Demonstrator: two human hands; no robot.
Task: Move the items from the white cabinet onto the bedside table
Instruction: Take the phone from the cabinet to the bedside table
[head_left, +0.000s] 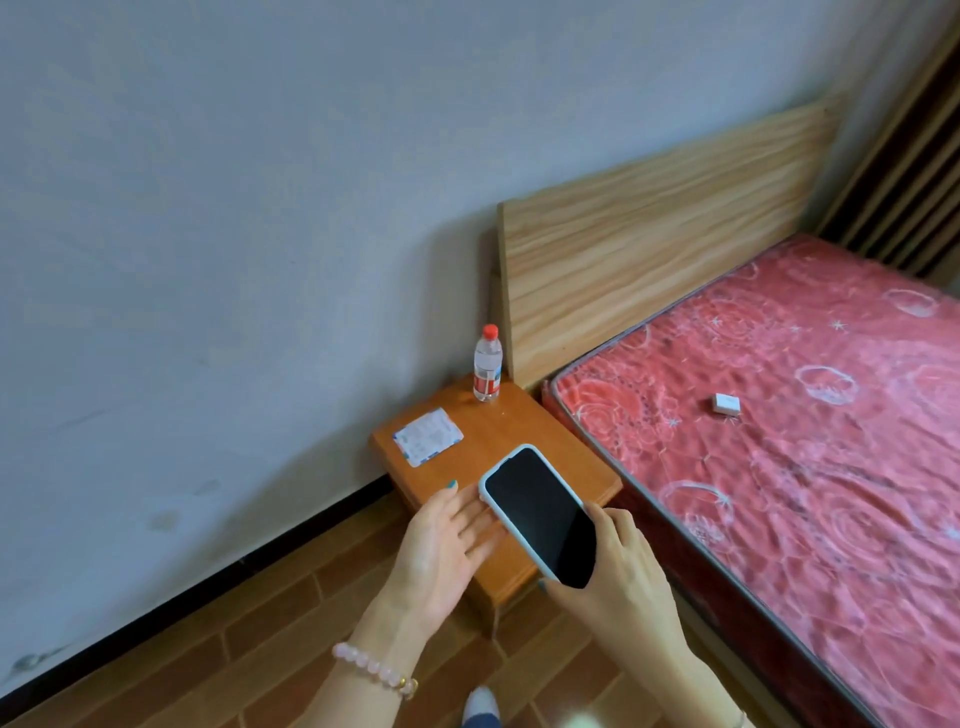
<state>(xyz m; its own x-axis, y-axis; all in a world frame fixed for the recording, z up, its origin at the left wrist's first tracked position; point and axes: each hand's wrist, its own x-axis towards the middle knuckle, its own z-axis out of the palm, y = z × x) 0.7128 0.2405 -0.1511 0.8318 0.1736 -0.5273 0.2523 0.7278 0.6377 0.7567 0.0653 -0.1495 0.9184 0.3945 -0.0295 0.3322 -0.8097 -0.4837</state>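
Observation:
A smartphone (540, 512) with a dark screen and a pale blue case hovers over the front of the orange wooden bedside table (519, 431). My right hand (618, 577) grips its near end, thumb on one edge and fingers behind. My left hand (447, 540) lies palm up with straight fingers under and against the phone's left edge. On the table's back corner stands a clear water bottle (487, 364) with a red cap. A white and blue packet (428, 435) lies flat on the table's left side.
A bed with a red patterned mattress (810, 426) and a wooden headboard (654, 228) stands right of the table. A small white box (726, 404) lies on the mattress. A pale wall is behind, with brown tiled floor (260, 649) below.

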